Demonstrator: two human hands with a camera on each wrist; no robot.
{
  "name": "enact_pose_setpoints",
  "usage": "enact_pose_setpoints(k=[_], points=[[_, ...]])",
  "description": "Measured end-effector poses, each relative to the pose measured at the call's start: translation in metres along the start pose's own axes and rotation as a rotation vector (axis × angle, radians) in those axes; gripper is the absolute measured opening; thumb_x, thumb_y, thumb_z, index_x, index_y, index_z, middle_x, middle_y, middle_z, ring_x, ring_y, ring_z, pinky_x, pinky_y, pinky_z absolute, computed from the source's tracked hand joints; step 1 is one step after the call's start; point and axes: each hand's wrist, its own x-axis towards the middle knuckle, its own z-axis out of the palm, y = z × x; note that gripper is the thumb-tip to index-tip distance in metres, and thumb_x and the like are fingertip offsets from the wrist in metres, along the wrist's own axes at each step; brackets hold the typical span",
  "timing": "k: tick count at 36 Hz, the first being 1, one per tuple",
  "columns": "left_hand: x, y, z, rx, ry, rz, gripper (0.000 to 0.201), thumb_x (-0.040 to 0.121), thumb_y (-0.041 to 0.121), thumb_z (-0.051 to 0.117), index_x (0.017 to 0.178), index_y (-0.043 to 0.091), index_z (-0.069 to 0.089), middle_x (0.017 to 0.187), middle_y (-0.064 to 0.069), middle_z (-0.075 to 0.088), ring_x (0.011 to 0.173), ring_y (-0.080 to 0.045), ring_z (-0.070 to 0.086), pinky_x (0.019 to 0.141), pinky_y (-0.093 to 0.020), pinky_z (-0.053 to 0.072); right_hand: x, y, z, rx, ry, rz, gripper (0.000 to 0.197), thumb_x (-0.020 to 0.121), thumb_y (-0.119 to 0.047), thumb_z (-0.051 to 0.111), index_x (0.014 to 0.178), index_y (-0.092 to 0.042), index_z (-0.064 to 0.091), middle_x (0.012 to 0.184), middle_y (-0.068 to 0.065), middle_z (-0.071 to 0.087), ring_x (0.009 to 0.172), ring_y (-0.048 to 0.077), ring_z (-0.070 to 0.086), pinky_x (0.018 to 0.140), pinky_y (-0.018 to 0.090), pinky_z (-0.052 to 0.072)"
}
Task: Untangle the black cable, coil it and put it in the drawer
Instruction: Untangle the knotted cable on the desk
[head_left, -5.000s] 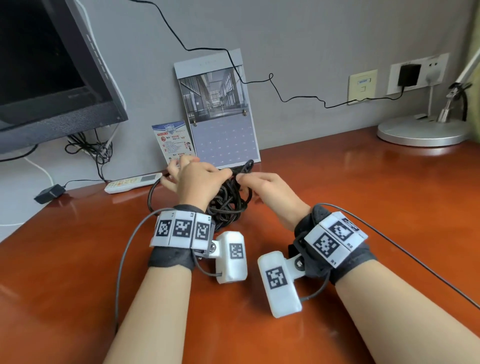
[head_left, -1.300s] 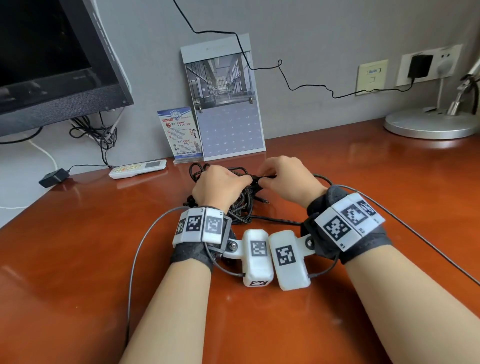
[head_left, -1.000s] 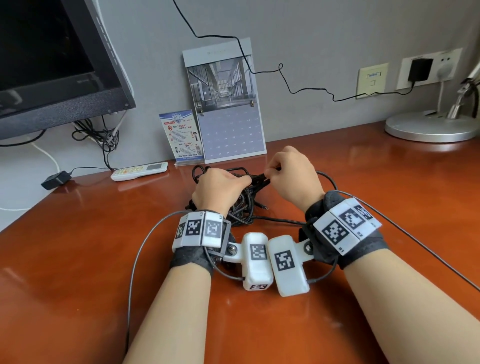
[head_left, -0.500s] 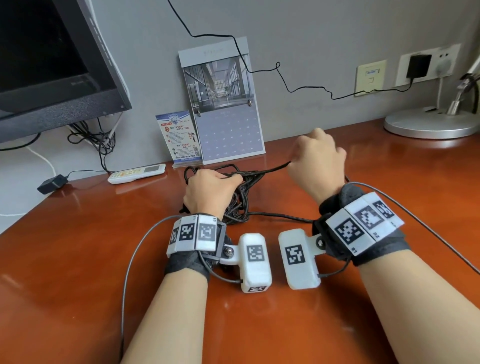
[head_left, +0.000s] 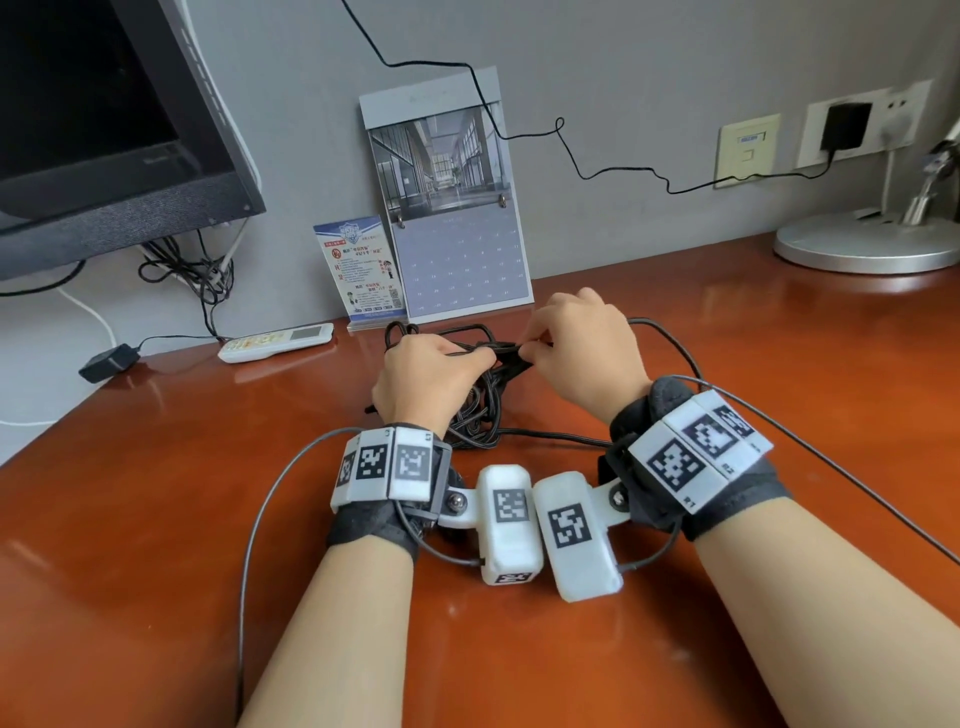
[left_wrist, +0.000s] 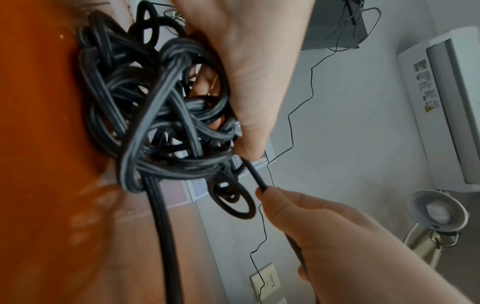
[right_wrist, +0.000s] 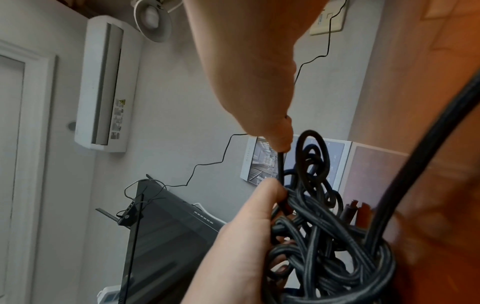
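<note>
The black cable (head_left: 480, 410) is a knotted bundle on the red-brown desk (head_left: 182, 519), just in front of the calendar. My left hand (head_left: 467, 358) grips the top of the bundle; in the left wrist view its fingers curl through the loops of the cable (left_wrist: 155, 115). My right hand (head_left: 537, 349) is close beside it and pinches one strand that leaves the tangle (right_wrist: 324, 236). A free length of cable runs from the bundle along the desk under my right wrist. No drawer is in view.
A monitor (head_left: 104, 130) stands at the back left with loose wires under it. A white remote (head_left: 275, 343), a small card (head_left: 358, 270) and a calendar (head_left: 452, 208) line the wall. A lamp base (head_left: 867, 244) sits at the back right.
Half a second ago my right hand was out to the right, drawing a strand taut. It has come back to the bundle beside my left hand, which has stayed on the tangle.
</note>
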Motion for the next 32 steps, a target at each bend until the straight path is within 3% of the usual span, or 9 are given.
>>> enact_pose_setpoints(k=[5, 8, 11, 16, 20, 24, 26, 29, 32], points=[[0.002, -0.002, -0.001, -0.008, 0.03, -0.003, 0.02, 0.073, 0.05, 0.067, 0.07, 0.03, 0.067, 0.069, 0.013, 0.063, 0.077, -0.013, 0.055, 0.07, -0.025, 0.037, 0.0, -0.001, -0.006, -0.063, 0.084, 0.066, 0.02, 0.088, -0.017, 0.049, 0.098, -0.015, 0.065, 0.108, 0.001, 0.058, 0.108, 0.024, 0.045, 0.09, 0.037, 0.026], [0.006, -0.006, -0.001, 0.007, 0.092, -0.009, 0.02, 0.074, 0.05, 0.064, 0.07, 0.031, 0.067, 0.065, 0.015, 0.058, 0.079, -0.011, 0.049, 0.082, -0.03, 0.03, 0.0, 0.0, -0.015, -0.02, 0.171, 0.121, 0.015, 0.085, -0.013, 0.049, 0.093, -0.014, 0.061, 0.106, 0.002, 0.055, 0.099, 0.027, 0.052, 0.091, 0.037, 0.026], [0.011, -0.011, -0.001, 0.033, 0.154, -0.025, 0.024, 0.074, 0.052, 0.061, 0.077, 0.03, 0.072, 0.071, 0.013, 0.063, 0.081, -0.011, 0.046, 0.081, -0.033, 0.021, 0.0, 0.001, -0.025, 0.022, 0.256, 0.198, 0.009, 0.084, -0.011, 0.047, 0.087, -0.019, 0.05, 0.107, 0.003, 0.051, 0.088, 0.029, 0.054, 0.088, 0.036, 0.027], [0.011, -0.015, -0.003, 0.011, 0.122, -0.051, 0.025, 0.076, 0.045, 0.064, 0.062, 0.024, 0.067, 0.058, 0.012, 0.055, 0.069, -0.012, 0.044, 0.083, -0.032, 0.026, 0.002, 0.011, -0.036, -0.005, 0.322, 0.374, 0.019, 0.085, -0.012, 0.046, 0.098, -0.012, 0.059, 0.112, 0.008, 0.051, 0.095, 0.032, 0.053, 0.089, 0.038, 0.029], [0.011, -0.016, -0.004, 0.026, 0.093, -0.042, 0.028, 0.076, 0.043, 0.065, 0.055, 0.025, 0.06, 0.056, 0.012, 0.055, 0.071, -0.015, 0.047, 0.082, -0.031, 0.031, 0.002, 0.017, -0.035, -0.118, 0.196, 0.359, 0.023, 0.081, -0.01, 0.048, 0.1, -0.007, 0.061, 0.111, 0.011, 0.053, 0.106, 0.033, 0.047, 0.093, 0.04, 0.028], [0.011, -0.014, -0.003, 0.034, 0.072, -0.031, 0.03, 0.077, 0.044, 0.066, 0.053, 0.027, 0.057, 0.055, 0.013, 0.054, 0.07, -0.013, 0.046, 0.087, -0.032, 0.034, 0.001, 0.007, -0.027, -0.175, -0.001, 0.097, 0.037, 0.08, -0.012, 0.048, 0.113, -0.016, 0.064, 0.115, 0.005, 0.054, 0.112, 0.028, 0.046, 0.106, 0.04, 0.018], [0.011, -0.015, -0.003, 0.033, 0.067, -0.027, 0.028, 0.077, 0.044, 0.066, 0.055, 0.028, 0.058, 0.056, 0.013, 0.054, 0.072, -0.014, 0.048, 0.09, -0.033, 0.035, 0.001, -0.001, -0.019, -0.155, -0.114, 0.001, 0.034, 0.084, -0.013, 0.046, 0.113, -0.016, 0.063, 0.112, 0.004, 0.058, 0.111, 0.027, 0.05, 0.11, 0.042, 0.012], [0.011, -0.016, -0.003, 0.027, 0.062, -0.009, 0.018, 0.075, 0.046, 0.067, 0.069, 0.03, 0.068, 0.062, 0.012, 0.06, 0.078, -0.015, 0.053, 0.092, -0.033, 0.037, -0.001, -0.007, -0.009, -0.09, -0.186, -0.033, 0.026, 0.091, -0.019, 0.045, 0.11, -0.016, 0.062, 0.108, 0.002, 0.06, 0.107, 0.025, 0.055, 0.109, 0.044, 0.016], [0.01, -0.015, -0.002, 0.019, 0.045, 0.01, 0.017, 0.074, 0.045, 0.068, 0.078, 0.029, 0.072, 0.071, 0.012, 0.064, 0.079, -0.013, 0.053, 0.092, -0.031, 0.037, -0.004, -0.004, -0.004, 0.01, -0.179, -0.008, 0.021, 0.093, -0.028, 0.05, 0.108, -0.023, 0.065, 0.107, -0.003, 0.061, 0.105, 0.022, 0.054, 0.098, 0.038, 0.025]])
